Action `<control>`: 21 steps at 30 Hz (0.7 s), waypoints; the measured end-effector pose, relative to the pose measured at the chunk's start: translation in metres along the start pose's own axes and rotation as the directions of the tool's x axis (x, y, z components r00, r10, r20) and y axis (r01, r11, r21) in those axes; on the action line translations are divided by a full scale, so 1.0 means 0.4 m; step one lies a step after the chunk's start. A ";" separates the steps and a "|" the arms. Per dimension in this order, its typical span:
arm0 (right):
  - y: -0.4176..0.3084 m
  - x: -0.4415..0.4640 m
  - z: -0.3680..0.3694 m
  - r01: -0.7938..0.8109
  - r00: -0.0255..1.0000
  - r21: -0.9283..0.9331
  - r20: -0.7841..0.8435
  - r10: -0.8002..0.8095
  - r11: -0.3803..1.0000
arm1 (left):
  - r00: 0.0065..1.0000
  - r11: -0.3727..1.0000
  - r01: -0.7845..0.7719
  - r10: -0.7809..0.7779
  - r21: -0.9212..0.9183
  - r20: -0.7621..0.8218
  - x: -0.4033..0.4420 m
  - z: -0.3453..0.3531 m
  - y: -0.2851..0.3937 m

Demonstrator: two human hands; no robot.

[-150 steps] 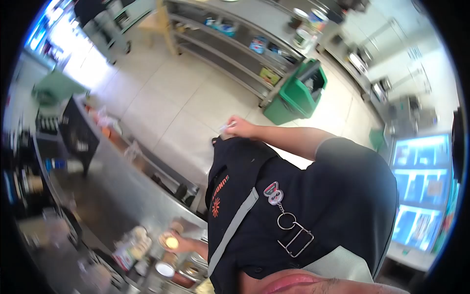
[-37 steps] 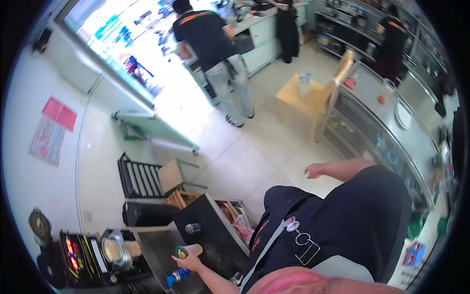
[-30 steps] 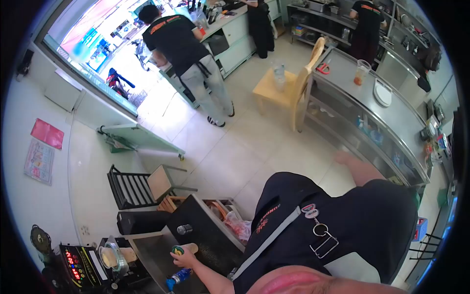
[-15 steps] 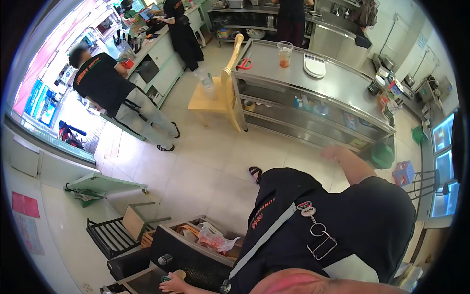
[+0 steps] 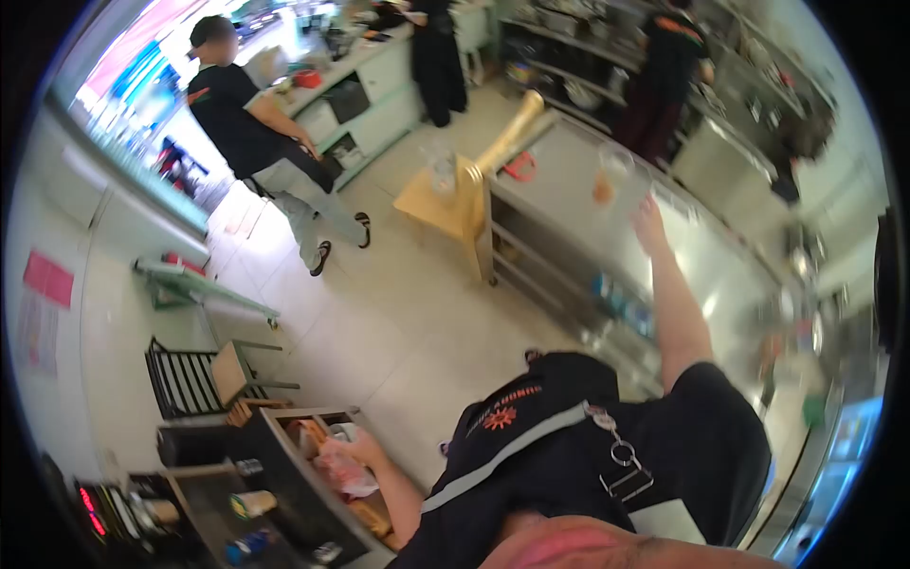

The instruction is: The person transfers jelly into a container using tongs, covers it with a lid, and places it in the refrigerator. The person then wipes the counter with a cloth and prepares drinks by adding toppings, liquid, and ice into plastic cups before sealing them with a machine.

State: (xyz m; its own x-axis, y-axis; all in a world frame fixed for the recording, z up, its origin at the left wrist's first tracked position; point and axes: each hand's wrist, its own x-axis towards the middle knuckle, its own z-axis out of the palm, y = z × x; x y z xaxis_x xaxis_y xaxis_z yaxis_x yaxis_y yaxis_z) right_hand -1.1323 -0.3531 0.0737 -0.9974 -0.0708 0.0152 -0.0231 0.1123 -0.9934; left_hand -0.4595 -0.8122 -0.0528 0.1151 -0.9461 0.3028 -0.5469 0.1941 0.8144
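My left hand (image 5: 364, 449) is at the open drawer-like bin (image 5: 275, 427) on the left, over a red-and-white plastic bag (image 5: 343, 471). Something whitish shows at its fingertips; blur hides whether it is gripped. My right hand (image 5: 649, 226) reaches out over the steel counter (image 5: 559, 156), fingers stretched out and apparently holding nothing. It is just right of a clear plastic cup (image 5: 611, 178) with orange-brown contents, close to a blurred white kitchen scale (image 5: 677, 205). Red-handled scissors (image 5: 519, 167) lie by the counter's left end.
A wooden chair (image 5: 464, 204) with clear plastic cups on its seat stands against the counter. One person (image 5: 227, 119) stands at the left by the service counter; others (image 5: 438, 62) (image 5: 664, 76) are farther back. A cup-like container (image 5: 253, 504) sits low left.
My right hand has moved forward over the counter beside the cup. My left hand has left the container below and moved up to the plastic bag. The view has turned; the person at left has turned.
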 end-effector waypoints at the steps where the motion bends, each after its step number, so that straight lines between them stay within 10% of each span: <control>1: -0.017 0.053 0.032 -0.041 0.999 0.138 0.018 0.038 0.990 | 0.992 0.995 0.004 -0.017 0.101 0.121 -0.088 0.075 0.033; 5: 0.054 0.165 0.101 0.200 0.980 -0.211 0.036 -0.197 0.957 | 0.831 0.963 0.003 -0.152 0.269 0.535 -0.393 0.138 0.091; 7: 0.075 0.179 0.119 0.261 0.965 -0.183 0.084 -0.250 0.948 | 0.576 0.888 0.272 -0.459 0.371 0.676 -0.487 0.093 0.187; 9: 0.085 0.196 0.128 0.328 0.943 -0.155 0.108 -0.314 0.932 | 0.580 0.781 0.516 -0.622 0.353 0.526 -0.566 0.064 0.110; 11: 0.060 0.190 0.171 0.310 0.951 -0.233 0.098 -0.295 0.922 | 0.736 0.841 0.397 -0.531 0.368 0.420 -0.582 0.005 0.017; 13: 0.046 0.184 0.191 0.250 0.968 -0.266 0.063 -0.242 0.931 | 0.974 0.864 -0.163 0.064 0.476 0.217 -0.492 -0.082 -0.037; 14: 0.050 0.191 0.201 0.218 0.976 -0.220 0.061 -0.210 0.951 | 0.879 0.850 0.367 -0.450 0.379 0.158 -0.375 -0.157 0.157; 15: 0.051 0.195 0.204 0.243 0.967 -0.212 0.125 -0.220 0.947 | 0.959 0.925 0.254 -0.278 0.282 0.047 -0.301 -0.212 0.117; 16: 0.055 0.204 0.203 0.303 0.951 -0.253 0.136 -0.277 0.919 | 0.970 0.886 -0.141 0.213 0.443 -0.116 -0.203 -0.265 0.232; 21: 0.019 0.211 0.230 0.387 0.888 0.028 0.256 -0.381 0.922 | 0.938 0.765 0.317 -0.167 0.560 -0.303 0.131 -0.632 0.410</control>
State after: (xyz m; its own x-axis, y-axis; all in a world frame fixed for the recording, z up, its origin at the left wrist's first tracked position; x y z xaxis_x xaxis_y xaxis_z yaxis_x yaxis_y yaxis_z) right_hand -1.2102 -0.4496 0.0571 -0.8598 -0.3592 0.3629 -0.4056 0.0486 -0.9128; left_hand -0.3334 -0.7644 0.2217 0.4508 -0.8413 0.2985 -0.8464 -0.2967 0.4422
